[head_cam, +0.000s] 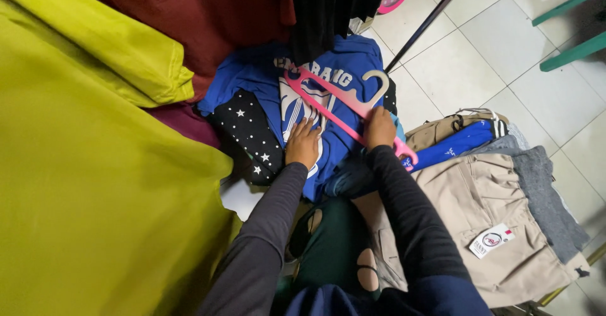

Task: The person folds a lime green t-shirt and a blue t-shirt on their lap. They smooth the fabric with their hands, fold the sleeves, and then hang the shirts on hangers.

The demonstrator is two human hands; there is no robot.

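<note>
Pink hanger [344, 104] lies under right hand [379, 128] fingers, on blue shirt [328, 101].

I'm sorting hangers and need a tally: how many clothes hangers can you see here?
1: a pink hanger lying on the blue shirt, with the right hand on it. Others may be hidden under the clothes.

Hands [341, 136] on hanger [344, 104], shirt [341, 70]

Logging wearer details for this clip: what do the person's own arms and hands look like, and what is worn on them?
Both arms are covered by long, close-fitting dark sleeves, charcoal to black, reaching the wrists. The left hand and right hand are bare: no gloves, and no rings, watch or markings can be made out. The left sleeve looks slightly greyer than the right sleeve.
</note>
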